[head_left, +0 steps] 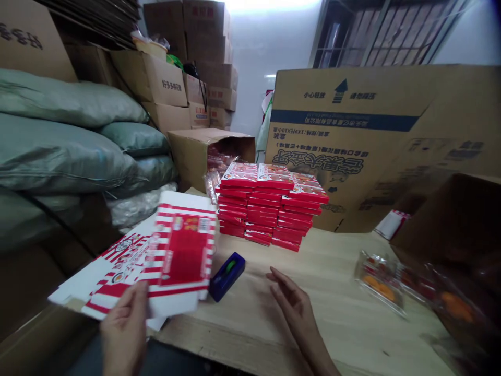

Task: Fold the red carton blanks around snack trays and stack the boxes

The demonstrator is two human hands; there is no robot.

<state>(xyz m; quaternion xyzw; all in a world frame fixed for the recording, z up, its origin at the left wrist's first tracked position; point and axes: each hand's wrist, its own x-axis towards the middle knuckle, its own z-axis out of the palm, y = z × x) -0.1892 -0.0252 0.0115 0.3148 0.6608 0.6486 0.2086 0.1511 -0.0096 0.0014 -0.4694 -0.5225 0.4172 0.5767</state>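
My left hand (125, 326) grips the near edge of a flat, unfolded red-and-white striped carton (183, 253) and holds it above a loose pile of the same flat cartons (113, 266) at the table's left edge. My right hand (293, 308) hovers over the wooden table (332, 313), fingers stretched out, holding nothing. A small dark blue object with a green middle (227, 275) lies between the two hands. A neat stack of folded red boxes (270, 206) stands behind, at the middle of the table.
A large brown cardboard box (371, 136) stands behind the stack, and an open box (450, 219) sits at right. Clear packets with orange contents (381, 282) lie at right. Grey-green sacks (70, 141) and stacked cartons (191, 68) fill the left and back.
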